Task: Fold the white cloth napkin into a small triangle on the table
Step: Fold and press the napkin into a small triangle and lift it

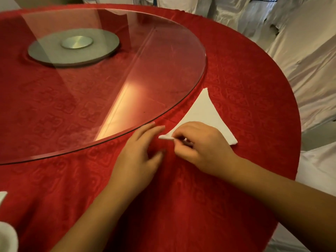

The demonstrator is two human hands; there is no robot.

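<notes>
The white cloth napkin point(207, 111) lies as a flat triangle on the red tablecloth point(245, 84), just outside the rim of the glass turntable. Its far tip points away from me and its near right corner lies flat. My right hand point(201, 142) covers the near left part of the napkin and pinches its left corner between thumb and fingers, the tip slightly lifted. My left hand point(140, 151) sits just left of that corner, fingers relaxed and spread over the tablecloth, holding nothing.
A large round glass turntable point(163, 60) on a grey metal base point(72, 48) fills the middle of the table. White cloth items point(7, 237) sit at the near left edge. White-covered chairs point(300, 42) ring the table's right side.
</notes>
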